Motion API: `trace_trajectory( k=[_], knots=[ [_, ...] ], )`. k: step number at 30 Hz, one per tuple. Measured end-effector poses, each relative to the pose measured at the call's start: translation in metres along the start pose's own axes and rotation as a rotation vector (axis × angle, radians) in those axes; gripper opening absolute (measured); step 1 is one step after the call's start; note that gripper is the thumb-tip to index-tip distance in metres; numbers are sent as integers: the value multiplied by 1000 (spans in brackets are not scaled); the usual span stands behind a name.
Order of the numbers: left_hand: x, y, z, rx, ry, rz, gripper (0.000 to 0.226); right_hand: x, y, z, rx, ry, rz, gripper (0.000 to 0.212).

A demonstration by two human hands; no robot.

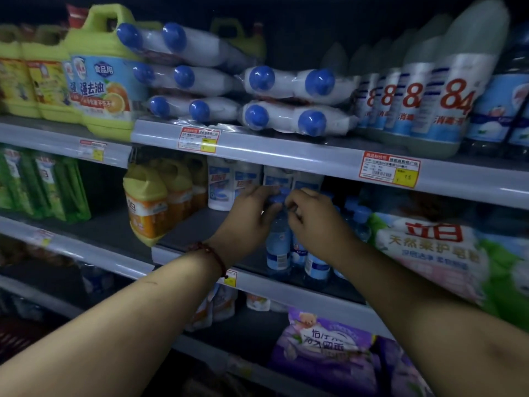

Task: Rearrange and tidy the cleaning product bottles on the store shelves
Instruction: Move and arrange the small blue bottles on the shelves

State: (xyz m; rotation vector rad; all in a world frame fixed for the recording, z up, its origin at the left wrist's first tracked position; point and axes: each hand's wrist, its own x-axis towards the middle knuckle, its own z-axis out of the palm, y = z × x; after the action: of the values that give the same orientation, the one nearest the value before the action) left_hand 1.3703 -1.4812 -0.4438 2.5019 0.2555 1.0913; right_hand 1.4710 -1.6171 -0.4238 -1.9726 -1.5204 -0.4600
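Centre of frame, middle shelf (197, 227): a blue-capped bottle (278, 239) is stood upright among like bottles. Its neck is gripped by the left hand (252, 216), fingers curled. Its cap is pinched by the right hand (312, 219). A red bracelet (213, 253) is worn on the left wrist.

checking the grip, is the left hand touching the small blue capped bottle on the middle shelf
Touching. The head view shows the left hand curled round the blue-capped bottle just under its cap, with no gap.
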Motion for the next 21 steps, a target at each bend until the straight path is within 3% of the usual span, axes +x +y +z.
trace_trajectory(
  k=[5,10,14,21],
  knots=[
    [-1,13,8,-36,-8,18,33,-7,2,-15,-29,-38,64,5],
    [-2,21,3,-9,-71,9,42,-12,-1,-29,-36,-111,98,21],
    [-4,29,-10,36,-124,-63,55,-14,-7,-43,-32,-86,88,19],
    [-14,55,-44,385,-212,-43,60,-29,-22,-65,-117,-97,-10,22]
  ],
)
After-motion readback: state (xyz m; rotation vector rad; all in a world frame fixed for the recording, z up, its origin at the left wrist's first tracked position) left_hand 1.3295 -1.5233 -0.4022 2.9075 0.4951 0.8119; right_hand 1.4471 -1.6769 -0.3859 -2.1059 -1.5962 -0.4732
